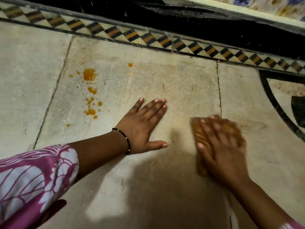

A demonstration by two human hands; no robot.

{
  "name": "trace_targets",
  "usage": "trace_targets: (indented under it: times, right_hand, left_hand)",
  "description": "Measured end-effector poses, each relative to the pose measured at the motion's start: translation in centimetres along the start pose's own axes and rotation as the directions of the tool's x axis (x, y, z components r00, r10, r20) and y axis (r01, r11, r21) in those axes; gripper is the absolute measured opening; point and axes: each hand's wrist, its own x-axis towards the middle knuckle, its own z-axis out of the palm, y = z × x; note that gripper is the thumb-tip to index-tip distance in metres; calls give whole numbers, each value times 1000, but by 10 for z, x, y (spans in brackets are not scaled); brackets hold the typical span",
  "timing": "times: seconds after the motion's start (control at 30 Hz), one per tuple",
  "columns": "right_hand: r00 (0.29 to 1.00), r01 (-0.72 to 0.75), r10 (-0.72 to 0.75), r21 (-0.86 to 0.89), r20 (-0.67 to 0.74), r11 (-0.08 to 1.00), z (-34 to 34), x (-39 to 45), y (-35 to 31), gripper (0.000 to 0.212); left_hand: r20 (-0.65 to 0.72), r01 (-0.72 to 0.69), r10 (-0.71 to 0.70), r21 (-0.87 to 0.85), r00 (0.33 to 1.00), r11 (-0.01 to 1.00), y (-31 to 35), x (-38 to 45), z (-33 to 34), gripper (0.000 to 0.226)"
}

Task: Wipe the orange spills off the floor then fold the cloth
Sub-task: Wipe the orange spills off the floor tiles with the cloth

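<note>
Orange spills (89,74) dot the pale stone floor (148,76) left of centre: one large blot, with several smaller drops (91,111) trailing down below it. My left hand (143,127) lies flat on the floor, fingers straight and spread, to the right of the drops. My right hand (222,146) is blurred by motion and presses an orange-brown cloth (200,138) against the floor, further right. The hand covers most of the cloth. The cloth lies well apart from the spills.
A patterned border of black, orange and white tiles (148,38) runs diagonally across the top, with a dark wall base (198,22) behind it. A black inlaid curve (272,103) marks the floor at the right. Cracks (49,103) separate the slabs.
</note>
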Motion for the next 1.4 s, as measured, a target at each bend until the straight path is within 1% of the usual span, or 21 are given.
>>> trace_targets:
  times: [0.07, 0.13, 0.2, 0.27, 0.3, 0.4, 0.47, 0.53, 0.6, 0.67, 0.77, 0.87, 0.93, 0.97, 1.03, 1.1, 1.13, 1.2, 1.27, 1.33, 1.4]
  right_hand:
    - [995, -100, 100, -13, 12, 995, -4, -4, 32, 69]
    - [982, -187, 187, 22, 6, 982, -10, 21, 48, 72]
    - [958, -286, 288, 115, -1, 951, -20, 61, 45, 72]
    - [945, -324, 327, 131, 3, 937, -27, 95, 21, 69]
    - [955, -294, 295, 97, 4, 951, -26, 103, 4, 67]
    - [996, -90, 90, 21, 6, 996, -19, 87, -46, 62]
    - [999, 20, -20, -7, -25, 1000, -9, 48, -57, 61]
    - [998, 54, -54, -22, -30, 998, 3, 1, -48, 61]
    - [1000, -7, 8, -41, 9, 999, 12, -37, -19, 61]
    - [989, -136, 138, -63, 42, 989, 12, -49, 16, 65]
    - [965, -260, 260, -15, 22, 965, -1, -17, 46, 74]
    - [936, -348, 351, 107, -9, 931, -15, 42, 37, 69]
    - [947, -321, 322, 81, 5, 944, -19, 64, 12, 65]
    - [966, -258, 257, 33, 12, 966, -20, 66, -6, 63]
    - [997, -75, 76, -56, 18, 996, -13, 49, -40, 59]
    - [997, 68, -71, -95, -21, 993, -1, 11, -61, 60]
    - [994, 101, -103, -90, -25, 991, 4, -10, -64, 61]
    - [996, 83, -82, -57, 23, 995, 13, -46, -50, 60]
    - [999, 5, -4, -30, 47, 1000, 15, -63, -23, 61]
    - [997, -62, 63, -36, 37, 997, 10, -49, 4, 61]
    - [992, -123, 123, -14, 2, 992, 3, -14, 21, 63]
  left_hand:
    - [-4, -5, 5, -3, 1000, 1000, 0, 0, 0, 101]
    - [-1, -8, 8, -4, 1000, 1000, 0, 1, -1, 101]
    - [3, -6, 6, -2, 1000, 1000, 0, 1, -1, 102]
    - [8, -6, 6, 2, 1000, 1000, 0, 0, -1, 102]
    - [12, -4, 4, 1, 1000, 1000, 0, 0, -1, 102]
    - [15, -1, 1, 9, 1000, 1000, 1, 0, -1, 101]
    - [11, -1, 1, 8, 1000, 1000, 0, 1, -1, 101]
    - [4, -1, 1, 6, 1000, 1000, 0, 1, 1, 101]
    - [5, -2, 2, 10, 1000, 1000, 0, 1, 1, 101]
    - [8, -4, 4, 14, 1000, 1000, 1, 0, 0, 101]
    - [16, -5, 4, 20, 1000, 1000, 1, 1, -1, 101]
    - [24, 1, -1, 27, 1000, 1000, 2, 1, -3, 100]
    - [31, 3, -4, 29, 1000, 1000, 2, 1, -3, 100]
    - [31, 4, -4, 27, 999, 1000, 2, 1, -4, 100]
    - [35, 2, -3, 24, 999, 1000, 3, 1, -4, 101]
    - [21, -2, 2, 20, 1000, 1000, 3, 2, -4, 101]
    - [15, -4, 4, 15, 1000, 1000, 2, 2, -4, 101]
    - [18, -12, 12, 17, 1000, 1000, 1, 3, -3, 101]
    - [18, -14, 14, 18, 1000, 1000, 1, 3, -2, 101]
    - [20, -8, 8, 18, 1000, 1000, 2, 3, -2, 100]
    - [27, -6, 5, 21, 1000, 1000, 2, 2, -2, 99]
